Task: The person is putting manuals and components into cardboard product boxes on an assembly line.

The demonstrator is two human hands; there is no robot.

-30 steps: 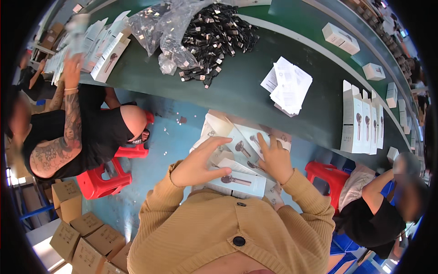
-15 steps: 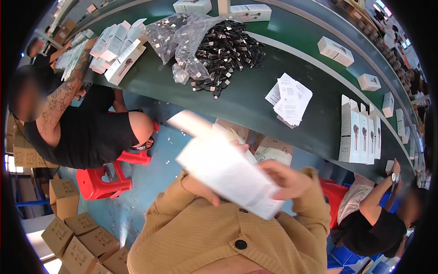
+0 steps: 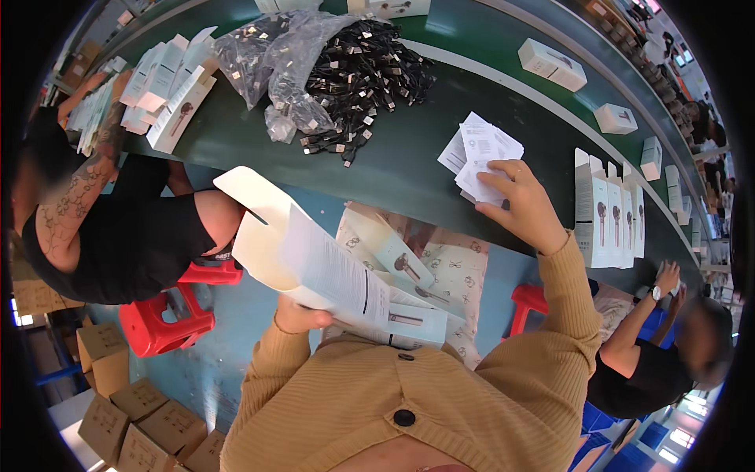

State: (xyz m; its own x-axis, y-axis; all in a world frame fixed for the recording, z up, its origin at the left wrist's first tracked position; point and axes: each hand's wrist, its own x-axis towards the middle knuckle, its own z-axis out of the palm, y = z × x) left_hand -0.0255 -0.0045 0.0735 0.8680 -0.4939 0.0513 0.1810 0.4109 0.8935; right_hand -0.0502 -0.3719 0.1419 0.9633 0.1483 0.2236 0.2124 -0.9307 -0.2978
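Observation:
My left hand (image 3: 303, 313) is wrapped round a white cardboard box (image 3: 322, 271) and holds it tilted against my front. The box's top end is open, with a long flap sticking up to the left. Over the small pile of printed leaflets (image 3: 481, 149) on the green bench, my right hand (image 3: 523, 203) has its fingers apart, the fingertips at the pile's near right edge. Whether they press on the paper I cannot tell. More white boxes (image 3: 401, 259) with a product picture lie on a patterned cloth (image 3: 464, 287) in front of me, partly behind the held box.
Beyond the bench edge (image 3: 377, 177) lie a heap of black USB cables (image 3: 366, 79) and a clear plastic bag (image 3: 291, 71). Upright white boxes (image 3: 602, 212) stand at right, more boxes (image 3: 169, 86) at left. Co-workers sit on both sides; a red stool (image 3: 165, 322) is at left.
My right hand has let go of the white box and moved right and forward to the leaflets. The box has swung left in my left hand, its open end now facing up-left.

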